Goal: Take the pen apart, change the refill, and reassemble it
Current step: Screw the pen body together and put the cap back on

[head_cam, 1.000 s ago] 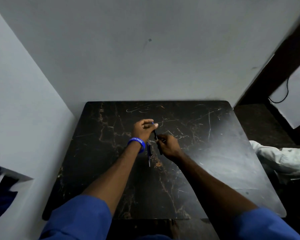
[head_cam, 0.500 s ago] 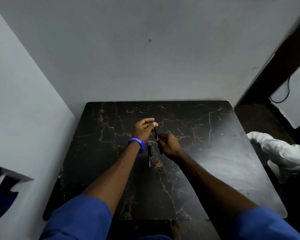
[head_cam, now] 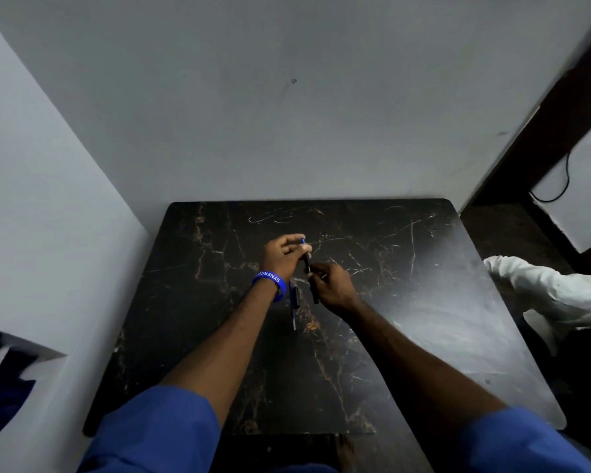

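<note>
Both bare hands meet above the middle of a dark, marble-patterned counter veined with brown and scratched pale in places. The left hand, with a blue silicone wristband printed in white letters on its wrist, has its fingers pinched together on the upper end of a slim dark pen barrel with a blue tip, which stands nearly upright and leans a little toward the right hand. The right hand sits just below and beside it, its fingers closed on the barrel's lower part, where a thin pale piece, possibly the refill, shows between the two hands; the view is too small and dim to be sure. A dark pen section pokes out below the right hand. On the counter just beside the left wrist lie more loose pen parts, dark and bluish, lined up lengthwise toward the person. Blue sleeves cover both upper arms. At the right edge, off the counter, a white-sleeved arm of another person reaches in.
</note>
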